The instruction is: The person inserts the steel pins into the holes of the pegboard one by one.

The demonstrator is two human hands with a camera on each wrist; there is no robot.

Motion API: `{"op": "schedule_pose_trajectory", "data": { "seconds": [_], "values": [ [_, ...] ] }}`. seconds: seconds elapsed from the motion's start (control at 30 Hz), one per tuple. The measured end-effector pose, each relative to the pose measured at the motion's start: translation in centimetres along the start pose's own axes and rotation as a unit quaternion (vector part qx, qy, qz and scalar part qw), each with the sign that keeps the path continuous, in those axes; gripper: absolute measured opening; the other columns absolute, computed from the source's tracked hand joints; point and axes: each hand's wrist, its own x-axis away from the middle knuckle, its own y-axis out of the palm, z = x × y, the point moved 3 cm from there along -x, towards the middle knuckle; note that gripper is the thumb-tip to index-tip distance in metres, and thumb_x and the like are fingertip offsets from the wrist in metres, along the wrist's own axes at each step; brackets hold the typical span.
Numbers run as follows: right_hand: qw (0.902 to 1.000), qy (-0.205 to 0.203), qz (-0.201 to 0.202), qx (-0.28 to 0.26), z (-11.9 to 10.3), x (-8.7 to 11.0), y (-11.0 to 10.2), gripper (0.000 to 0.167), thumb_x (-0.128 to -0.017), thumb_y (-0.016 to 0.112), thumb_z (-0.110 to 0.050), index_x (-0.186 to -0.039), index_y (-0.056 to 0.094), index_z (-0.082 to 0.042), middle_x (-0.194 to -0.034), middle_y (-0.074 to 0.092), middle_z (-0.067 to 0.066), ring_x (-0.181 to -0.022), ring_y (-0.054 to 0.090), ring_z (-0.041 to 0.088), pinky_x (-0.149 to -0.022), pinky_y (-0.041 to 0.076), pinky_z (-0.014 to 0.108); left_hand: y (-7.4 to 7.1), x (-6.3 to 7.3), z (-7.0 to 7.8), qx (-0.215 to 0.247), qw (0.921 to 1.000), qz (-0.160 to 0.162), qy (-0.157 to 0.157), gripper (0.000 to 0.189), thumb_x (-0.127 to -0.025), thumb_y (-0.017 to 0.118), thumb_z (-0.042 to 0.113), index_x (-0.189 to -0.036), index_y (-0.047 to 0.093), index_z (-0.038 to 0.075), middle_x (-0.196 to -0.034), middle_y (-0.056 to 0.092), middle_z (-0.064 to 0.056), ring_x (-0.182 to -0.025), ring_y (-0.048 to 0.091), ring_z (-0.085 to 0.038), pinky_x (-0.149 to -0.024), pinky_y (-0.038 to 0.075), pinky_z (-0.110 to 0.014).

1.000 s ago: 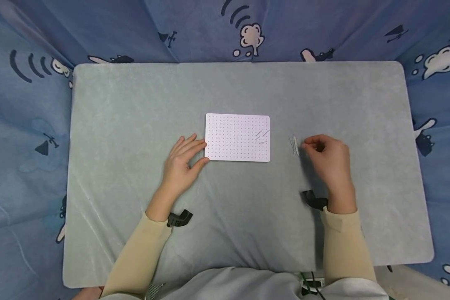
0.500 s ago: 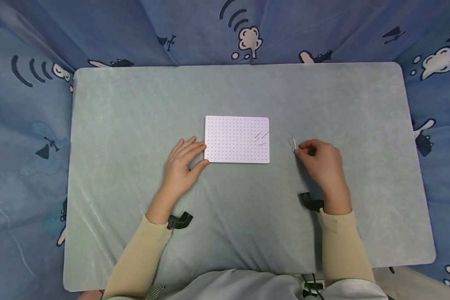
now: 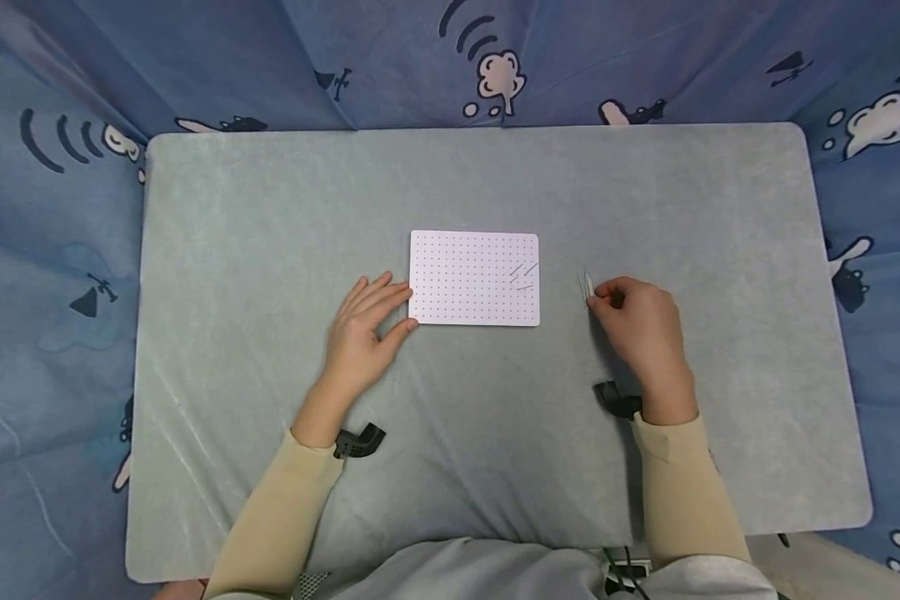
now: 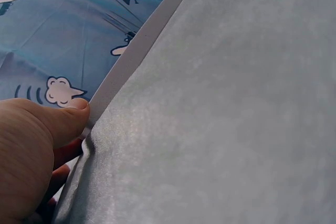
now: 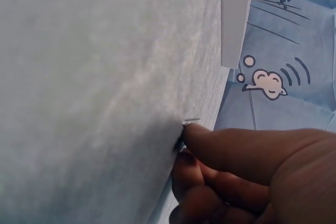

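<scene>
A white board point(image 3: 465, 283) with a grid of small holes lies mid-table, several thin needles point(image 3: 523, 273) standing in its right part. My left hand point(image 3: 362, 337) touches the board's left edge with extended fingers; its thumb point(image 4: 79, 106) rests against the side near the front corner. To the right of the board is a small bunch of loose needles point(image 3: 587, 286). My right hand point(image 3: 640, 321) is at this bunch, thumb and index finger bent toward each other. In the right wrist view a needle point(image 5: 192, 119) shows beside the thumb tip; whether the fingertips pinch one is unclear.
A grey cloth covers the table point(image 3: 285, 200). Blue patterned fabric point(image 3: 405, 67) hangs around its back and sides. Each wrist carries a black camera mount point(image 3: 360, 440). Cables point(image 3: 622, 571) lie at the front edge by the body.
My right hand has moved left to the loose needles, then shifted only slightly. The left hand stays at the board, and the needles in the board look the same.
</scene>
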Motion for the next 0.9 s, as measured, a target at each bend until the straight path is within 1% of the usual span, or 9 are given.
{"op": "schedule_pose_trajectory", "data": {
  "seconds": [0.2, 0.43, 0.7, 0.9],
  "values": [
    [1.0, 0.004, -0.002, -0.002, -0.04, -0.1, 0.02, 0.022, -0.105, 0.074, -0.019, -0.11, 0.078, 0.003, -0.097, 0.077, 0.019, -0.081, 0.068, 0.035, -0.068, 0.051, 0.043, -0.1, -0.12, 0.01, -0.001, 1.0, 0.003, 0.004, 0.046, -0.093, 0.089, 0.015, -0.134, 0.075, -0.001, -0.142, 0.072, -0.015, -0.149, 0.054, -0.034, -0.136, 0.024, -0.046],
    [0.9999, 0.013, -0.008, -0.005, -0.16, -0.2, 0.05, 0.022, -0.106, 0.073, -0.02, -0.109, 0.078, 0.001, -0.098, 0.077, 0.019, -0.077, 0.068, 0.033, -0.064, 0.051, 0.041, -0.12, -0.33, 0.09, -0.006, 1.0, -0.002, 0.005, 0.046, -0.094, 0.089, 0.014, -0.134, 0.075, -0.002, -0.141, 0.072, -0.015, -0.148, 0.055, -0.034, -0.135, 0.025, -0.045],
    [0.9996, 0.016, -0.015, -0.016, -0.17, -0.22, 0.12, 0.021, -0.107, 0.07, -0.018, -0.108, 0.078, 0.002, -0.097, 0.076, 0.019, -0.074, 0.066, 0.031, -0.062, 0.051, 0.039, -0.08, -0.18, 0.04, -0.004, 1.0, -0.002, 0.002, 0.046, -0.093, 0.089, 0.013, -0.134, 0.075, -0.002, -0.141, 0.072, -0.015, -0.148, 0.055, -0.035, -0.135, 0.025, -0.046],
    [0.9996, 0.019, -0.015, -0.016, -0.16, -0.1, 0.22, 0.021, -0.106, 0.068, -0.016, -0.11, 0.077, 0.002, -0.096, 0.075, 0.019, -0.073, 0.065, 0.03, -0.061, 0.051, 0.038, -0.02, -0.03, -0.04, -0.004, 1.0, -0.002, 0.002, 0.046, -0.093, 0.089, 0.014, -0.134, 0.075, -0.002, -0.142, 0.072, -0.015, -0.149, 0.054, -0.034, -0.136, 0.024, -0.046]
  ]
}}
